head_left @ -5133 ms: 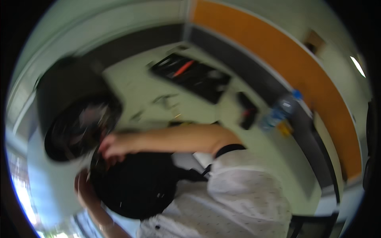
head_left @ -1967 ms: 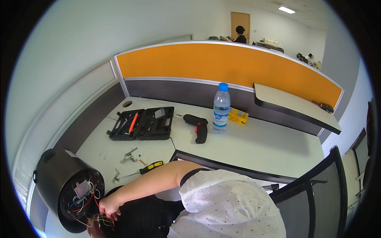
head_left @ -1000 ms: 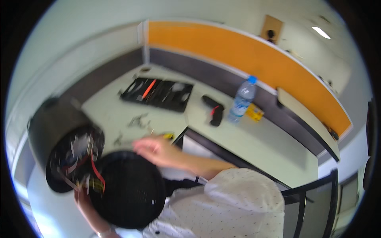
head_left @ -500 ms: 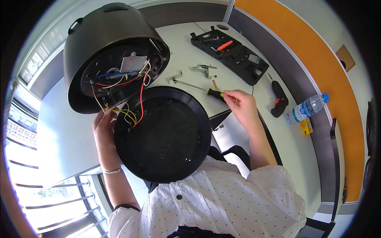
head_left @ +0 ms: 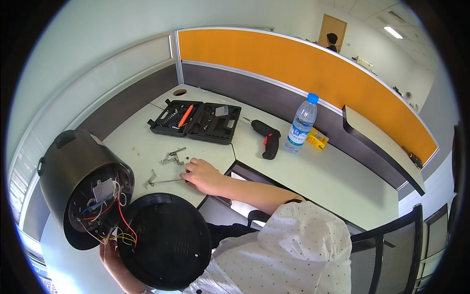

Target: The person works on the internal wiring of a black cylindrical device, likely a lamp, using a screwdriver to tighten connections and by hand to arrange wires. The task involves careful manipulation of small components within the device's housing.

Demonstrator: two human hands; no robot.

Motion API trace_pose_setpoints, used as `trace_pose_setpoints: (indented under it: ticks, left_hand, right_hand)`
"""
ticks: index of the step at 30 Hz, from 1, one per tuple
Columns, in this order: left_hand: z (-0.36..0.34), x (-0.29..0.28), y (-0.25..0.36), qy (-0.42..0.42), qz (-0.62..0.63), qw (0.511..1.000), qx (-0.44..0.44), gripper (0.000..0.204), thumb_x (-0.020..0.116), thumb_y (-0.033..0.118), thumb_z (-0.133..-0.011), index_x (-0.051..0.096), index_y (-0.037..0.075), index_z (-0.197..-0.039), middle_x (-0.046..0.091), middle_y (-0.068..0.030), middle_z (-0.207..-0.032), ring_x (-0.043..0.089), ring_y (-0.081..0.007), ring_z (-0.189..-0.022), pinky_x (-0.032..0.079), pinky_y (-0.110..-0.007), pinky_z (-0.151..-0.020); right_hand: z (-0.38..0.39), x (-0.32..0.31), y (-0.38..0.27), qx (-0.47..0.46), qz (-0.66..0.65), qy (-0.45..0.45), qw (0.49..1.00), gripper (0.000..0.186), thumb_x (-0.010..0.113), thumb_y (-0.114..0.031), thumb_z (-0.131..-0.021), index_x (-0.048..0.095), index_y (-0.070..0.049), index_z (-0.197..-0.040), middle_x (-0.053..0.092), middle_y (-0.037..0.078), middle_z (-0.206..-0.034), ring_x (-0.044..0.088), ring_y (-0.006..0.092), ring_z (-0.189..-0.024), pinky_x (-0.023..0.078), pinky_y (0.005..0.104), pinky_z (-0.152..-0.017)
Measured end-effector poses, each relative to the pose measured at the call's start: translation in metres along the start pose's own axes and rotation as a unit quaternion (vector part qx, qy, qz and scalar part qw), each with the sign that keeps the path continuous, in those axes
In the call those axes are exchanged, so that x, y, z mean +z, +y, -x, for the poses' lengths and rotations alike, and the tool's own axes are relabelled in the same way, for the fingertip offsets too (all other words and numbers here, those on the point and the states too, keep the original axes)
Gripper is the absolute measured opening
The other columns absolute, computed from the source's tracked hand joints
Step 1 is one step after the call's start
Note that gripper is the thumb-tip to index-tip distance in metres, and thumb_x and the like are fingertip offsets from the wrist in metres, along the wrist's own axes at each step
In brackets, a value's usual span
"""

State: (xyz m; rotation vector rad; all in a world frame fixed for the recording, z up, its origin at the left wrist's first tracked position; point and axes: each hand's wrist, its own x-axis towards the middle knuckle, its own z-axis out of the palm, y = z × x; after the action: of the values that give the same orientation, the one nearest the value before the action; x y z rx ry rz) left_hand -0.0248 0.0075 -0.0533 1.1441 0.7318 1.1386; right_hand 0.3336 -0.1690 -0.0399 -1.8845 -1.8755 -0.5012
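Note:
A dark cylindrical appliance (head_left: 73,171) lies tipped on its side at the left, its underside open, with coloured wires (head_left: 125,223) running to a black round plate (head_left: 166,240) beside it. My left hand (head_left: 110,255) grips that plate's left rim by the wires, its fingertips partly hidden. My right hand (head_left: 200,174) is closed over the handle of a screwdriver (head_left: 166,181), whose metal shaft points left and whose handle is mostly covered. Small metal brackets (head_left: 171,158) lie just above the shaft.
An open black tool case (head_left: 215,130), a black power screwdriver (head_left: 269,144), a water bottle (head_left: 301,125) and a yellow box (head_left: 318,139) lie farther back. An orange partition (head_left: 259,54) borders the desk, with a shelf at right. A person (head_left: 331,41) is beyond it.
My right hand has left the wires and moved up to the screwdriver, closing on its handle. My left hand stays at the plate's rim. The view has swung around between frames.

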Motion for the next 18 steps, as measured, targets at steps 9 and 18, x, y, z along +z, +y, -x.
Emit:
trace_pose_setpoints:
  ticks: [9,18]
  left_hand:
    - [0.001,0.001,0.001,-0.018,-0.013,1.000,-0.002,0.026,0.055,0.017,-0.086,0.057,-0.003,-0.103,0.059,-0.0053,-0.085,0.049,-0.0087,-0.071,0.042,-0.022,-0.066]
    - [0.018,0.037,0.022,0.101,-0.021,0.992,-0.079,0.026,0.056,0.016,-0.085,0.057,0.005,-0.109,0.062,-0.0045,-0.098,0.057,-0.0129,-0.092,0.042,-0.025,-0.079]
  right_hand:
    - [-0.008,0.012,0.015,-0.030,0.042,0.003,0.999,0.026,0.055,-0.012,-0.075,0.063,-0.004,-0.099,0.055,0.006,-0.078,0.052,0.0223,-0.079,0.048,0.0321,-0.066]
    - [-0.019,-0.012,0.022,-0.003,0.011,-0.049,0.999,0.021,0.054,-0.010,-0.078,0.062,-0.010,-0.098,0.060,0.011,-0.085,0.056,0.0288,-0.085,0.048,0.0380,-0.072]
